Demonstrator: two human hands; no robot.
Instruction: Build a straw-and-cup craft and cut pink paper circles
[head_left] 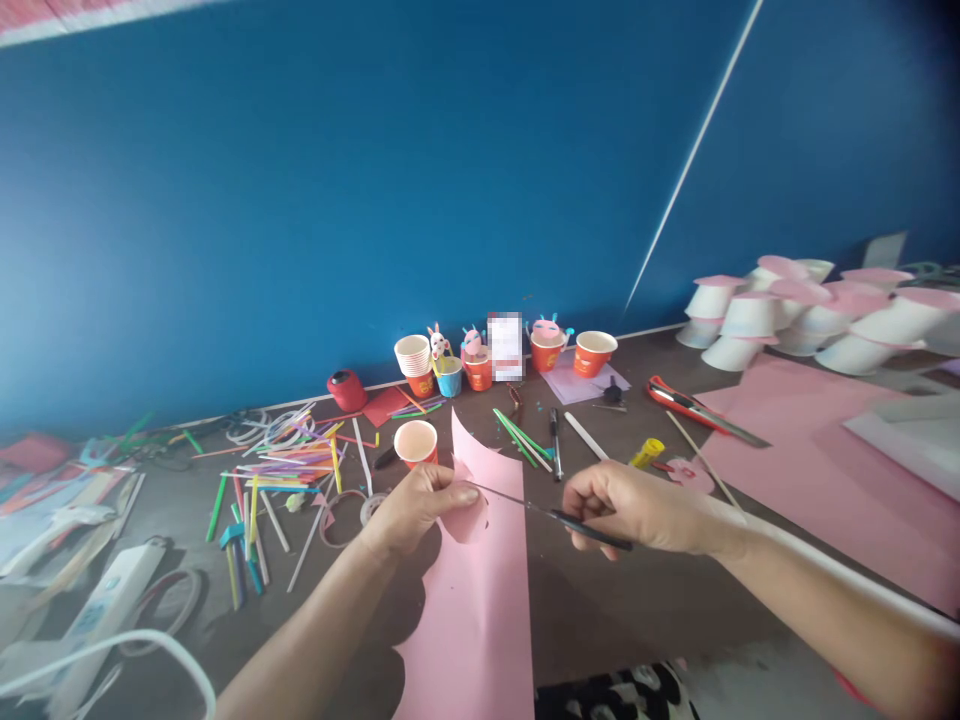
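My left hand [416,505] is closed, thumb over fingers, on pink paper [476,630]. The long sheet runs down toward me, its left edge cut in curves, and its upper end curls up. A rounded pink piece [465,522] shows just under my left thumb; whether it is separate from the sheet I cannot tell. My right hand [626,500] is wrapped round the black handle of a pair of scissors [574,523]. Their blades point left, with the tips at the paper beside my left thumb. An orange paper cup [416,442] stands just beyond my left hand.
Coloured straws [292,465] and tape rolls [341,518] lie at left, near a white power strip [105,620]. Decorated cups [478,370] line the blue wall. A red utility knife [701,412], a large pink sheet [825,460] and white cups with pink paper [750,315] are at right.
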